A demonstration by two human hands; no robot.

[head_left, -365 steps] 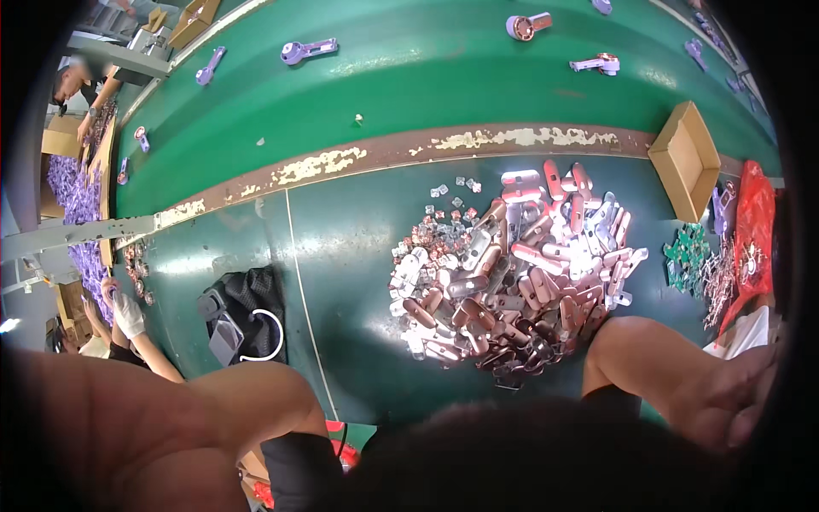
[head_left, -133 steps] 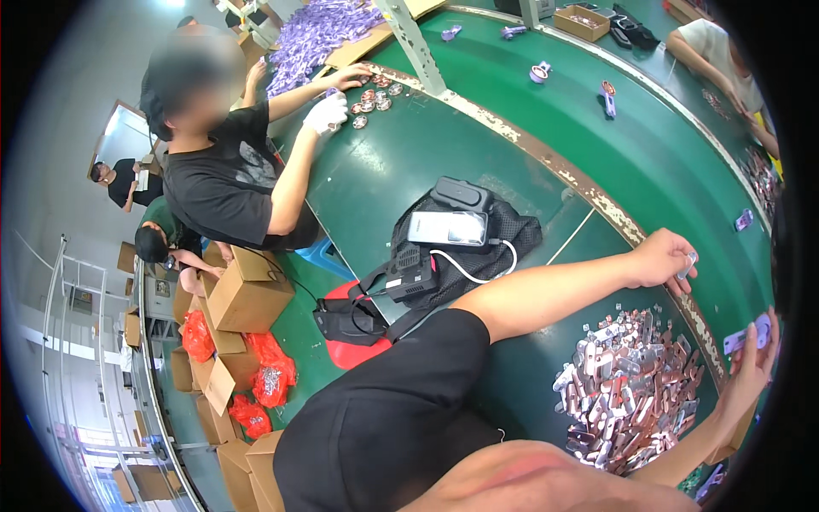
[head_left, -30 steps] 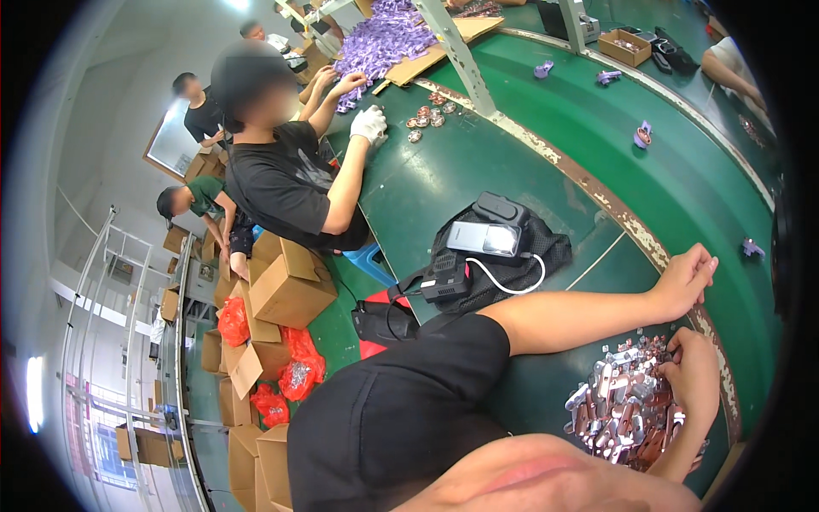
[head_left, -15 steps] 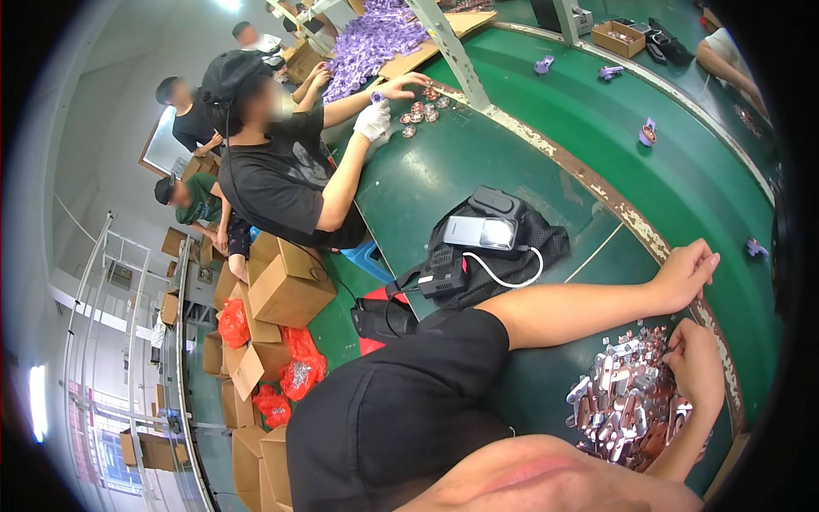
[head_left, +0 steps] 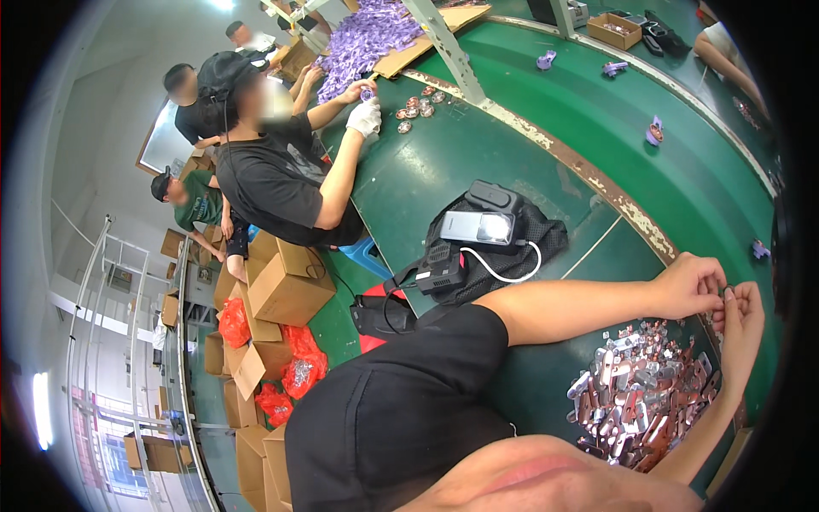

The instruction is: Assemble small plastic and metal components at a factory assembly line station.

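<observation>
My left hand and my right hand meet over the bench edge at the right, beside the green conveyor belt. Fingertips of both are pinched together, almost touching. A tiny dark bit shows between them, too small to name. Just below lies a heap of small shiny parts, silver and reddish brown, many of them long and rounded. My left forearm stretches across the bench behind the heap, while the right one comes up along its right side.
A power bank with a white cable rests on a black bag. Purple pieces sit spaced out on the belt. At the far left a co-worker handles a purple piece near round parts. Cardboard boxes stand on the floor.
My right hand has risen from the heap to meet my left hand at the bench edge. My left hand has turned and its fingers now point toward the right one.
</observation>
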